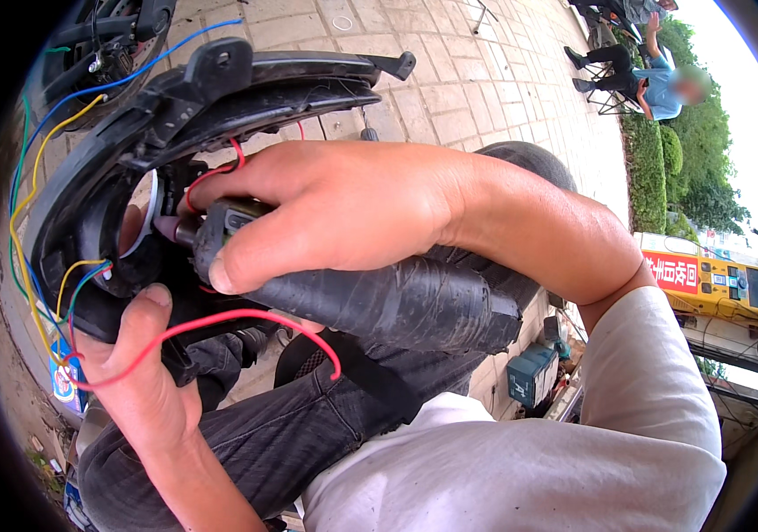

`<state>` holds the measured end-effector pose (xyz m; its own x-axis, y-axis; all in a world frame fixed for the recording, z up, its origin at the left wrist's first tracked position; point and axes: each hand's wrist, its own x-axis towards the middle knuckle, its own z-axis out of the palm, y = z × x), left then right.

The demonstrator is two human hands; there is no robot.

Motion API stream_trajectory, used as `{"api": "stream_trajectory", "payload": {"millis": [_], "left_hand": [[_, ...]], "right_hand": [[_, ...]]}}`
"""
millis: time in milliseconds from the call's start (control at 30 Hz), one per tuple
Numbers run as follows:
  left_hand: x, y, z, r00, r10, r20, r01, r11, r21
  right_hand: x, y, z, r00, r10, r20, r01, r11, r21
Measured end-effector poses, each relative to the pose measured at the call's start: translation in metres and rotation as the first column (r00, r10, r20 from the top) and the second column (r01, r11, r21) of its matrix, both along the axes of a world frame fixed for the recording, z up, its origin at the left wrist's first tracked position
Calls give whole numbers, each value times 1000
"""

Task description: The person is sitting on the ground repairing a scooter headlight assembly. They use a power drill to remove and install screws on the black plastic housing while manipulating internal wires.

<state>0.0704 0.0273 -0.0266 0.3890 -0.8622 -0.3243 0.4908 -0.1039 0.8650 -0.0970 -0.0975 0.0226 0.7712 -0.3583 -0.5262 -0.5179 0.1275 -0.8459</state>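
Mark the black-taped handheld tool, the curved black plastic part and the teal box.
Black-taped handheld tool (379, 297): head view, on its taped body.
Curved black plastic part (86, 177): head view, on its curved wall.
Teal box (530, 377): head view, on its side face.

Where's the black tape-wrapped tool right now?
In the head view, the tape-wrapped tool is mid-picture, gripped in the right hand, its tip pointing left at the curved black part that the left hand holds.
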Motion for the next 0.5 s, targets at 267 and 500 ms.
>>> {"api": "stream_trajectory", "payload": {"millis": [267, 500], "left_hand": [[0, -2, 1, 1000, -5, -7, 5, 1000, -6], [2, -4, 0, 996, 41, 76, -48, 995, 87]], "right_hand": [[0, 0, 2, 999, -4, -32, 4, 1000, 8], [1, 1, -3, 999, -33, -3, 33, 999, 32]]}}
